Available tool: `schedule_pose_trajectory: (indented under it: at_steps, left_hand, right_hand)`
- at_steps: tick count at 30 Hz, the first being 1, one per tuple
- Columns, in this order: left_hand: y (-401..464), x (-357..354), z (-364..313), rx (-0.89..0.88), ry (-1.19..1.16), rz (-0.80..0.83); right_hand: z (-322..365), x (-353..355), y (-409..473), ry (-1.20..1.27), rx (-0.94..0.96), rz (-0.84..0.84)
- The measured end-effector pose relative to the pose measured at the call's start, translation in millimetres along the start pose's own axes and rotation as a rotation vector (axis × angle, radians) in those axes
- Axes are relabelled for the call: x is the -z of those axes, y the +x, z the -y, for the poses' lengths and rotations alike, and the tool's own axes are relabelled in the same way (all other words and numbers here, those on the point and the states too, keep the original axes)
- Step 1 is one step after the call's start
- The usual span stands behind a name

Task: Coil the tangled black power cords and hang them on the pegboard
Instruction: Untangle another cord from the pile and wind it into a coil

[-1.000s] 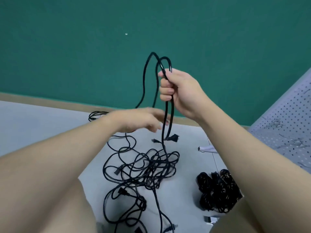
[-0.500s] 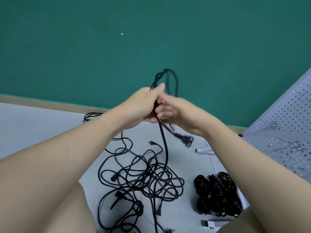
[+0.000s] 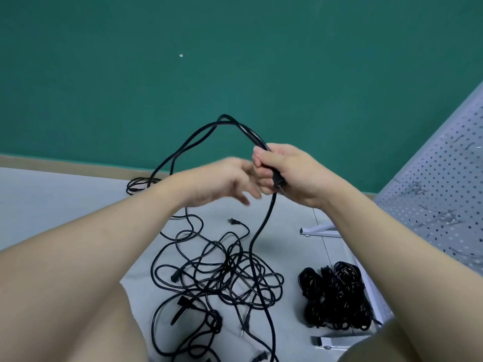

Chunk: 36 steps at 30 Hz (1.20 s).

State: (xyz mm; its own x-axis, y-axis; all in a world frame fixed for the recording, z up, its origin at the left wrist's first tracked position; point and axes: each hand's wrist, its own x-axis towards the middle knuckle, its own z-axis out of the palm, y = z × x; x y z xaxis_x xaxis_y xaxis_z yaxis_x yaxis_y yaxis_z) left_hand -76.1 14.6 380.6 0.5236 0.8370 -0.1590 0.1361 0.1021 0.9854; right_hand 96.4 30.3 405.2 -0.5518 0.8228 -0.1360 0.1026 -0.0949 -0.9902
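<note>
A: Head view — what has the right hand (image 3: 287,171) got?

B: Its fingers are curled round a black power cord (image 3: 264,226), gripping it just above a plug end that pokes out under the fist. Above the hand the cord rises in a doubled loop against the green wall (image 3: 235,61), then falls away to the left toward the floor (image 3: 52,199).

A: And below the fist?

B: One strand hangs down and runs into the tangled cords (image 3: 222,278) spread over the floor between the person's knees.

A: The left hand (image 3: 222,181)?

B: It is blurred, just beside the right one, fingers loosely spread and pointing down. It seems to hold nothing, though I cannot tell whether a fingertip touches the cord.

A: Anything already coiled?

B: A heap of coiled cords (image 3: 335,299) lies on the floor to the right of the tangle, apart from it, next to a white frame foot (image 3: 317,229).

A: The pegboard?

B: The pegboard (image 3: 444,194) stands tilted along the right edge, white and perforated, with a few wire hooks (image 3: 415,188) on it.
</note>
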Motion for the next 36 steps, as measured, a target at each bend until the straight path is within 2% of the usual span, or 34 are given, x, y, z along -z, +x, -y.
schedule_pose_trajectory:
  at_steps: [3,4,6,8,10,12,14,17,19,22,24,27,29,31,33,36]
  left_hand:
    - [0,-25,20,0.234,0.336,0.328]
    - [0,-32,24,0.268,0.391,0.390]
    - [1,-40,24,0.264,0.403,0.389]
    - [0,-39,15,0.201,0.323,0.295]
    - [-2,-29,0,0.085,0.177,0.098]
    - [-4,-12,-14,-0.062,-0.049,-0.152]
    - [-6,9,-21,-0.173,-0.279,-0.362]
    - [-7,38,-18,-0.208,-0.452,-0.541]
    - [-7,51,-12,-0.193,-0.519,-0.612]
    - [-5,56,-4,-0.136,-0.475,-0.656]
    - [-6,47,-2,-0.058,-0.308,-0.519]
    - [-9,12,8,0.108,0.155,-0.027]
    - [-6,-21,20,0.177,0.378,0.271]
    - [3,-47,31,0.178,0.507,0.332]
    - [10,-55,34,0.159,0.592,0.298]
    - [9,-40,24,0.104,0.556,0.219]
  right_hand:
    - [3,0,3,0.006,0.053,-0.059]
    - [4,0,4,0.003,0.068,-0.078]
    - [6,-1,7,0.016,0.081,-0.137]
    - [6,1,9,0.066,0.049,-0.201]
    - [2,7,8,0.127,-0.032,-0.153]
    - [-11,11,2,0.091,-0.146,0.008]
    - [-30,13,-5,-0.067,-0.290,0.176]
    - [-49,16,-22,-0.298,-0.392,0.436]
    - [-52,20,-28,-0.314,-0.389,0.395]
    - [-47,25,-27,-0.082,-0.267,0.085]
    - [-34,28,-24,0.123,-0.127,-0.052]
    - [-11,27,-19,0.377,0.026,-0.123]
    - [-3,25,-16,0.450,0.080,-0.138]
    - [-3,21,-11,0.474,0.108,-0.164]
    - [-3,18,-5,0.490,0.125,-0.227]
    - [0,22,-4,0.513,0.125,-0.295]
